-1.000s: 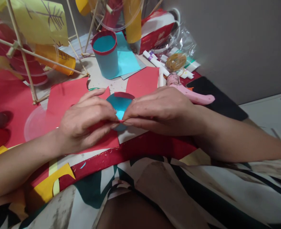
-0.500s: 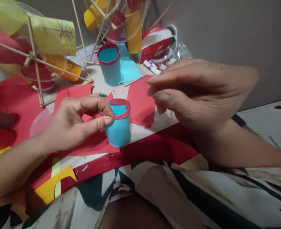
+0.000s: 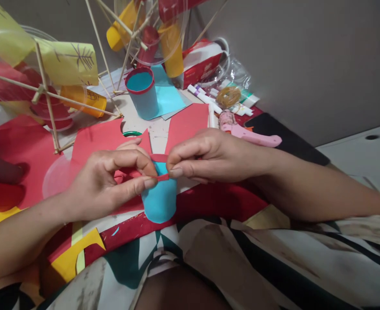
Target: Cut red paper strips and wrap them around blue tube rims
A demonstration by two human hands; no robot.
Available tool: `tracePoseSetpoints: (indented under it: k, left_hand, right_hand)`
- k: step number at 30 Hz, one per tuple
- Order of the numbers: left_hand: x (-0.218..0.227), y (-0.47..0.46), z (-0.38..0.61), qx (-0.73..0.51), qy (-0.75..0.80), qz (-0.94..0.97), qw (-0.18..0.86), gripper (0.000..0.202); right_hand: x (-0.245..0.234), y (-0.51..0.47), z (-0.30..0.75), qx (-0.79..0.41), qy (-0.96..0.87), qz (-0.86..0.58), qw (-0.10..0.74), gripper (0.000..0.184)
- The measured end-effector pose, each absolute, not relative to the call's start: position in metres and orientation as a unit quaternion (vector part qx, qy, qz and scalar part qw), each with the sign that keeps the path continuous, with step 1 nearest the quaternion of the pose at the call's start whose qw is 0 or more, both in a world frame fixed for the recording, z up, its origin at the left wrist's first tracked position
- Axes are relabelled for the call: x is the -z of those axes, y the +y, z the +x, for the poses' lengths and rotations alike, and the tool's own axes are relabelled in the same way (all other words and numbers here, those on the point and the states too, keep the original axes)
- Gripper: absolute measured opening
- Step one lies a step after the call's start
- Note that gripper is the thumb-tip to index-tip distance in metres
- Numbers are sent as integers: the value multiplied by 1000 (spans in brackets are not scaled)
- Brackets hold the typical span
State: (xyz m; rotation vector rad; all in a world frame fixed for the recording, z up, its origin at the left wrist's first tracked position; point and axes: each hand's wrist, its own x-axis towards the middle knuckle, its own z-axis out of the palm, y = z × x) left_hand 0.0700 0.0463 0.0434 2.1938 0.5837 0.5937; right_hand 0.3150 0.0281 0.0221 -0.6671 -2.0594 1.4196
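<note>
A blue paper-covered cup (image 3: 160,200) stands upright near the front edge of the table, with a red paper strip (image 3: 162,177) around its rim. My left hand (image 3: 110,178) pinches the strip against the left side of the rim between thumb and index finger. On the right side of the rim, my right hand (image 3: 205,157) pinches the strip in the same way. My fingers hide both sides of the rim. Behind them a second blue cup (image 3: 143,101) with a red rim stands upright by itself.
Stick frames (image 3: 47,90) holding coloured cups stand at the left and back. A pink glue gun (image 3: 252,135), rubber bands (image 3: 228,97) and white markers (image 3: 200,95) lie at the right. Red paper (image 3: 190,122) and a yellow paper scrap (image 3: 69,254) lie around the cup.
My right hand has come down from the air on the right and now grips the rim strip. The held cup has shifted slightly toward me; my left hand keeps its pinch.
</note>
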Motion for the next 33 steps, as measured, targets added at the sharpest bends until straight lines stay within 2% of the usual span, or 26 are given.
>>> tracePoseSetpoints:
  k: [3, 9, 12, 15, 19, 21, 25, 28, 33]
  left_hand:
    - [-46, 43, 67, -237, 224, 866, 380, 4]
    - [-56, 41, 61, -266, 221, 880, 326, 6]
    - [-58, 38, 62, -258, 187, 918, 236, 7]
    - [-55, 34, 63, -211, 158, 958, 112, 6]
    - [-42, 28, 67, -245, 99, 961, -79, 8]
    - [-33, 25, 72, -272, 95, 948, -132, 13]
    - [-20, 24, 81, -297, 104, 939, -140, 13]
    - [-15, 24, 84, -312, 112, 936, -120, 11]
    - [-14, 23, 87, -319, 114, 935, -108, 15]
  right_hand:
    - [-22, 30, 317, -609, -714, -247, 242, 25]
    - [-21, 33, 320, -637, -651, -273, 308, 28]
    - [-20, 34, 319, -627, -674, -274, 278, 17]
    - [-21, 33, 319, -598, -698, -275, 284, 18]
    - [-23, 30, 318, -483, -697, -336, 410, 40]
    - [-21, 27, 315, -394, -714, -374, 442, 40]
    - [-11, 22, 306, -241, -789, -374, 423, 29]
    - [-4, 22, 302, -176, -815, -366, 413, 14]
    - [-4, 21, 301, -112, -842, -374, 373, 22]
